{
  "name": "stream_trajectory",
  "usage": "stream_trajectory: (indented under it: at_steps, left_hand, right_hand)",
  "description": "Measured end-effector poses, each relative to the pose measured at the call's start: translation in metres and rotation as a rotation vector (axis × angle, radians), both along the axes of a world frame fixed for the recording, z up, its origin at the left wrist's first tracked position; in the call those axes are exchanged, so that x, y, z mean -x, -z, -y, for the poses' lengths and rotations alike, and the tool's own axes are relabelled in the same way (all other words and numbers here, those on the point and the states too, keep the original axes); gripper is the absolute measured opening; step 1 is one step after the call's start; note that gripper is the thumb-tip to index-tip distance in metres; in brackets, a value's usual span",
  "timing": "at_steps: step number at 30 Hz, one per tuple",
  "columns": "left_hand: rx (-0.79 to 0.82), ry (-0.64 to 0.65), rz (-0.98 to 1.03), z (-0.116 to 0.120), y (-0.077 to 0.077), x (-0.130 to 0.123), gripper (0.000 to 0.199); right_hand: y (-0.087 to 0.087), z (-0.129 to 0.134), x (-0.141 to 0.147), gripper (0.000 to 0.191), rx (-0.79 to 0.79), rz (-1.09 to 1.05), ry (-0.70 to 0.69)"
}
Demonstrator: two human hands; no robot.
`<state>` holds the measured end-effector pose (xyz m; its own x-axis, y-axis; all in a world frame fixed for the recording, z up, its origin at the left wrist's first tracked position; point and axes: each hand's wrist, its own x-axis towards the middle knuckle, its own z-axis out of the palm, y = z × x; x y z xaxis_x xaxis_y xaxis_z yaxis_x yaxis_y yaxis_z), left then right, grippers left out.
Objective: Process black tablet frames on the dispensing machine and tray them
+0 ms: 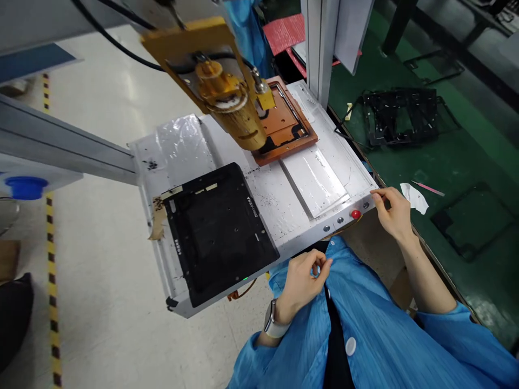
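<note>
My left hand (306,278) hovers in front of my blue coat, with its fingers curled and the thumb near the index finger. No object shows in it. My right hand (392,213) is at the right front corner of the white machine base (279,208), close to a silver button (366,206). Its thumb and index fingertips come together at the edge; anything between them is too small to make out. A red button (356,214) lies just left of that hand. On the base sits a flat black panel (219,232), left of my left hand.
A brass-coloured press head (231,108) hangs above the base, beside an orange-brown fixture (290,127). On the green bench (417,165) at right lie a black frame part (399,116), pink tweezers (427,188) and a white scrap (413,198). Metal posts (320,48) flank the base.
</note>
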<state>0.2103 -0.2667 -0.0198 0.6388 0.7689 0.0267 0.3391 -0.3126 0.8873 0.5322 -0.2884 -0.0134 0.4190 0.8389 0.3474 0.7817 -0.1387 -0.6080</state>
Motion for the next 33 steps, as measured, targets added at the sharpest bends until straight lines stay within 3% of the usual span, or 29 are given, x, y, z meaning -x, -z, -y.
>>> stream_trajectory:
  at_steps: [5, 12, 19, 27, 33]
  left_hand:
    - [0.074, 0.025, -0.05, 0.002, 0.012, -0.003, 0.027]
    - [0.119, 0.128, -0.097, 0.012, 0.024, -0.016, 0.01]
    - [0.072, 0.157, -0.108, 0.01, 0.024, -0.019, 0.013]
    - [0.079, 0.165, -0.024, 0.009, 0.01, -0.018, 0.007]
    - [0.042, 0.22, 0.088, 0.006, -0.017, -0.014, 0.008]
  right_hand:
    - [0.02, 0.021, -0.01, 0.038, 0.067, -0.124, 0.106]
    - [0.043, 0.049, 0.026, 0.051, 0.04, -0.324, 0.154]
    - [0.054, 0.046, 0.025, 0.054, -0.032, -0.372, 0.175]
    - [0.035, 0.02, 0.011, 0.048, -0.152, -0.299, 0.191]
    - [-0.006, -0.035, 0.007, 0.026, -0.176, -0.324, -0.021]
